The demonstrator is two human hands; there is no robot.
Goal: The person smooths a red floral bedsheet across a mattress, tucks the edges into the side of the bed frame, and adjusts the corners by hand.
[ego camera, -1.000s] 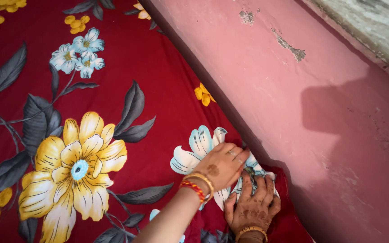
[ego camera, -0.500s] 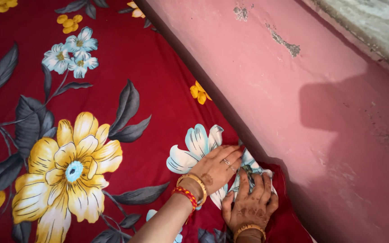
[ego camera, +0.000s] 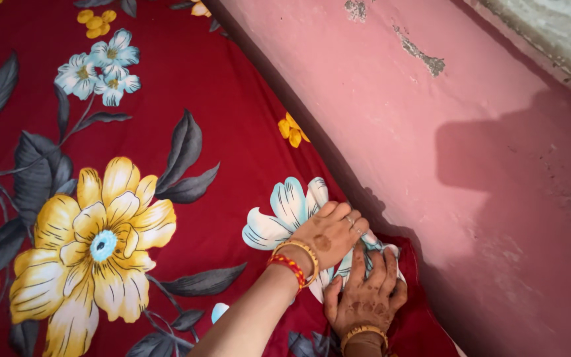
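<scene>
A red bedsheet (ego camera: 232, 132) printed with large yellow, white and grey flowers covers the bed. My left hand (ego camera: 328, 235), with red and gold bangles at the wrist, reaches in from the lower left, and its fingers curl into the sheet's edge beside the pink wall (ego camera: 470, 165). My right hand (ego camera: 365, 294), wearing a gold bangle, lies just below it. Its fingers spread over bunched fabric on a white-and-blue flower print (ego camera: 285, 211). The two hands touch each other. The sheet's edge under them is hidden.
The pink wall runs diagonally from top centre to bottom right, with chipped paint patches (ego camera: 424, 59) near the top. A dark narrow gap (ego camera: 279, 92) separates wall and bed. The sheet lies smooth to the left.
My left hand has shifted slightly toward the wall with its fingers curling more. My right hand stays on the bunched fabric. The view has drifted a little.
</scene>
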